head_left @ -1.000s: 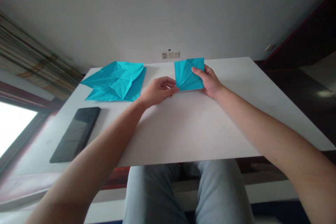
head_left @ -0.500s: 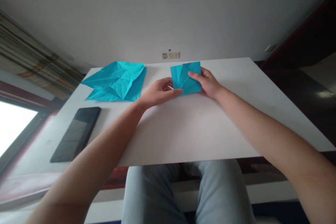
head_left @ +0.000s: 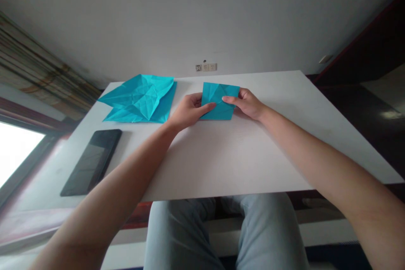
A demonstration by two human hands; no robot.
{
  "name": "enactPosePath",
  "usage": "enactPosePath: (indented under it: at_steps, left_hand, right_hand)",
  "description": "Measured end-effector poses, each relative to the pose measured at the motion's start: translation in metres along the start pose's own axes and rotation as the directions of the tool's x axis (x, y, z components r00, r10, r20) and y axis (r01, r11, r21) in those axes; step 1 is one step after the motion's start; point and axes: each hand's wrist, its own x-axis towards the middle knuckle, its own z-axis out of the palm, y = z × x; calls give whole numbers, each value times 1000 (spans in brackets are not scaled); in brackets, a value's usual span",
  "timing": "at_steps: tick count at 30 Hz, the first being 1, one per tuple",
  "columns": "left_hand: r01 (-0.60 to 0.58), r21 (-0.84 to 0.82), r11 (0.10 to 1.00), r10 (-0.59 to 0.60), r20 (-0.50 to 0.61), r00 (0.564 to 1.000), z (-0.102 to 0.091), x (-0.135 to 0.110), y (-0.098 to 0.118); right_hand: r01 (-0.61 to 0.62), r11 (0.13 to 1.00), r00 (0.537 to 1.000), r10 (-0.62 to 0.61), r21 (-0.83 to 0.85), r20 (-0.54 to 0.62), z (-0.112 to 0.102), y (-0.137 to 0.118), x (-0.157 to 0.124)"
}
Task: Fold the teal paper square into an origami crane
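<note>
A folded origami square (head_left: 215,93) held between two hands

The left hand (head_left: 189,112) closes in from the left, its fingers lying over the square's left edge. The right hand (head_left: 246,103) sits at the opposite edge, its fingers stretched across the top of the paper. Both hands are drawn narrow and hold the square between them, flat on the white table (head_left: 240,156). Just beyond the left hand lies a larger creased sheet of the same blue paper (head_left: 139,99), partly unfolded. Further left of that hand, and nearer the person, a black tablet (head_left: 91,162) lies on the table. Beyond both hands, a wall socket panel (head_left: 205,67) sits above the table's far edge.
</note>
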Motion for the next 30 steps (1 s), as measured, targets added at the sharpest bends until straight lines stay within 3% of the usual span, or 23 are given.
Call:
enactPosePath:
  at_steps: [7,13,19,25,30]
  left_hand:
    - [-55,62,997,55,1,998,2,-2,5]
    - [-89,184,979,90,2,996,1,-1,2]
    - [-134,195,971,145,-39,989,-2,4,-8]
    - [-145,225,964,162,-59,985,-1,3,-4]
    - [-129,208,969,132,1,991,1,0,0]
  right_hand:
    - [6,999,998,-4,-32,67,2,0,-1]
    - [-16,1000,1000,16,1,20,1,4,-1]
    - [8,1000,1000,-9,-18,-24,0,1,-1]
    - [24,1000,999,-24,8,-30,0,2,0]
    - [32,999,999,-33,-16,-19,-1,2,-1]
